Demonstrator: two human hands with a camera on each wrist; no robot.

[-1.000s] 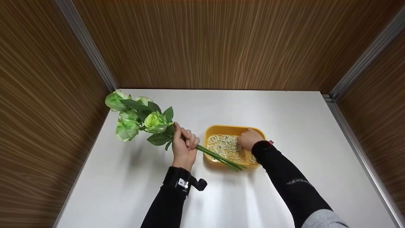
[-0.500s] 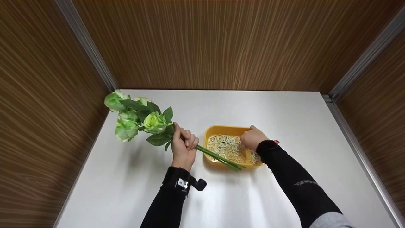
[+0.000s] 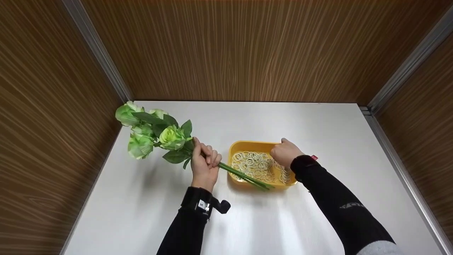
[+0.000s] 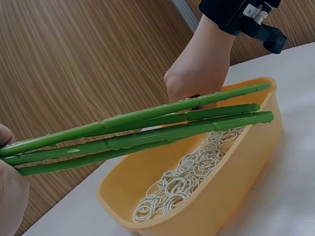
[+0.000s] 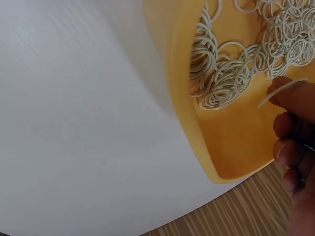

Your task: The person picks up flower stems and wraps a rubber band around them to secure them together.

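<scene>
A person's left hand grips a bunch of green artificial roses by the stems, fingers curled round them, holding the stem ends out over a yellow tray on a white table. The right hand, fingers curled, pinches one pale rubber band just above the heap of rubber bands lying in the tray.

Right hand up with rubber band
</scene>
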